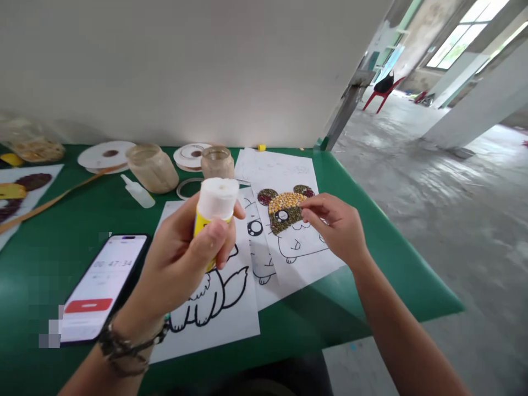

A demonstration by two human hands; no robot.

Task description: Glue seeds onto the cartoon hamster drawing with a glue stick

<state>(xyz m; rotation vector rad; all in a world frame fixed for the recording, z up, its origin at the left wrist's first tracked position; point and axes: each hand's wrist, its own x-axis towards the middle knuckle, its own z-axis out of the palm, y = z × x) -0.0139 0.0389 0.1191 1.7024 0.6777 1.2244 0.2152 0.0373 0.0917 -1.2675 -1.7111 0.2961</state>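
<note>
Raised in front of me, a glue stick (217,199) with a white top and a yellow label is gripped upright in my left hand (185,247). My right hand (336,223) hovers at the hamster picture (291,212), its thumb and fingertips pinched together by the face. Whatever those fingertips hold, if anything, is too small to make out. Yellow, green and dark red grains cover the hamster's head and ears, while its body is a bare outline. Partly beneath that sheet lies another outline drawing (260,250). Under my left hand is a line drawing with a bushy tail (206,300).
A phone (99,289) showing a timer lies at left on the green table (297,324). Behind it are a small white bottle (138,191), two jars (152,168) (217,161), ribbon spools (106,155) and a yellow cap (261,147). A wall (185,71) borders the back.
</note>
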